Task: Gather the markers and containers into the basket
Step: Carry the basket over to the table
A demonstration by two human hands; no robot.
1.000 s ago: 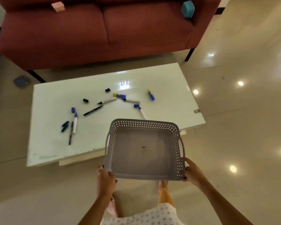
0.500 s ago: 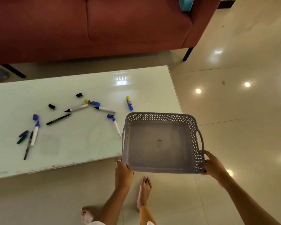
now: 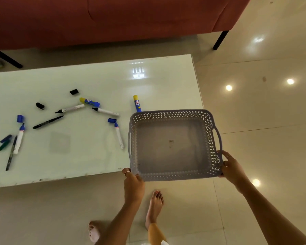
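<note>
The grey basket (image 3: 174, 175) sits right of centre in the frame, held over the right end of the white table (image 3: 95, 82). The left hand (image 3: 133, 185) grips its lower left corner, fingers curled round the rim; the right hand (image 3: 232, 167) grips its lower right corner. The basket holds nothing. Left of it on the table lie scattered markers (image 3: 118, 134), loose caps (image 3: 74, 91) and 2 blue glue sticks (image 3: 90, 102), 1 touching the basket's upper edge in the picture. A red sofa (image 3: 113, 18) fills the top.
</note>
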